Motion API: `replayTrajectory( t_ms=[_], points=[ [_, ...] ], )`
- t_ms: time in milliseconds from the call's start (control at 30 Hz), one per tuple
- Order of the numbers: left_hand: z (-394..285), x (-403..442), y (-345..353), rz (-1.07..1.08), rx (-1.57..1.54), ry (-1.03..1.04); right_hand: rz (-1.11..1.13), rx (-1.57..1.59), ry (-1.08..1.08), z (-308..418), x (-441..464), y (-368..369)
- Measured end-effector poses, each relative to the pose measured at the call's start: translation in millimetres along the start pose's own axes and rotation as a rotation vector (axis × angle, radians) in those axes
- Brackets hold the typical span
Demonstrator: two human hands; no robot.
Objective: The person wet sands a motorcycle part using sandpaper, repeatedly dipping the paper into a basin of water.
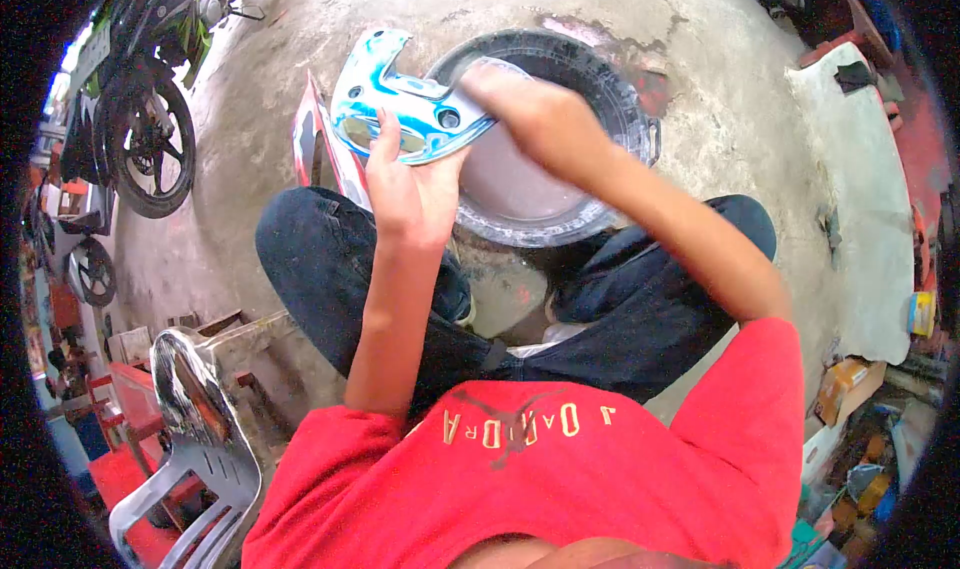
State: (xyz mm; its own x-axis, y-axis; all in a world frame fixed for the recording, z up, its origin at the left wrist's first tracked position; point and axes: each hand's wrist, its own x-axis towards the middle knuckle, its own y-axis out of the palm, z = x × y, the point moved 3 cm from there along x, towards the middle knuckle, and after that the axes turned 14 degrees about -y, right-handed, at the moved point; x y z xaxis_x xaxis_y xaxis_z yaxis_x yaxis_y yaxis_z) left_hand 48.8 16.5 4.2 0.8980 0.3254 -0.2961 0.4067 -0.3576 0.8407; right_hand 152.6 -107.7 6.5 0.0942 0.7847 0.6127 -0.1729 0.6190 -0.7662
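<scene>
My left hand (412,184) grips a blue-and-white motorcycle body panel (400,94) from below, a finger showing on its face near an oval opening. The panel is curved, with patchy paint and round holes. My right hand (535,119), blurred by motion, is closed at the panel's right end; a pale edge shows by its fingers, and what they hold I cannot make out. Below both hands stands a round black basin (640,119) with murky greyish water (515,181). Another red-and-white panel (308,129) rests upright just left of the held one.
My bent legs (330,259) flank the basin on a concrete floor (300,29). At the upper left is a motorcycle with a black wheel (152,144). A glossy grey chair-like piece (195,419) stands at lower left. A pale board (850,189) and a cardboard box (850,394) lie to the right.
</scene>
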Motion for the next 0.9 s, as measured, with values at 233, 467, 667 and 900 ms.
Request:
replayTrajectory(
  t_ms=[233,467,667,900],
  points=[
    [-8,6,-8,0.052,0.041,0.038,-0.022,-0.097,-0.312,34,-2,7],
    [-9,2,-2,0.022,0.037,0.045,0.024,-0.122,-0.167,14,-2,6],
    [3,-11,12,0.012,0.031,0.000,0.140,-0.161,0.084,-22,6,-7],
    [14,-5,6,0.138,0.007,-0.055,-0.002,-0.189,-0.045,16,7,2]
  ],
)
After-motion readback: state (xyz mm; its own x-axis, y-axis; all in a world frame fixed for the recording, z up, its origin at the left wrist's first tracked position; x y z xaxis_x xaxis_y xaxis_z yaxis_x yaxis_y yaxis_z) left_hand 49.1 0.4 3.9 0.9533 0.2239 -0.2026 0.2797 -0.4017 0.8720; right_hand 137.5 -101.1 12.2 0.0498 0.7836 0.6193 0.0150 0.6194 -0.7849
